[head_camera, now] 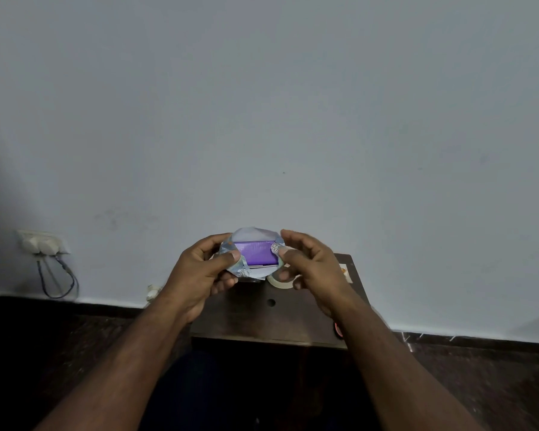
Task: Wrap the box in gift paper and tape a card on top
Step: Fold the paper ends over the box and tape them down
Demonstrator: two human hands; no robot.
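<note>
A small purple box (257, 253) is held up above a small dark table (262, 321), its open end facing me. Silvery patterned gift paper (253, 234) is folded around it, with a white flap standing up behind the box. My left hand (204, 275) grips the left side of the box and paper, thumb pressing the paper's lower left corner. At the right edge my right hand (305, 265) pinches the paper between thumb and forefinger. A roll of clear tape (279, 279) lies on the table just under my right hand. A card (344, 272) lies at the table's far right edge.
The table stands against a pale wall and has a round hole (271, 302) in its top. A wall socket with plugs and cables (42, 244) is at the left. A small red object (338, 329) sits at the table's right front corner. The floor is dark.
</note>
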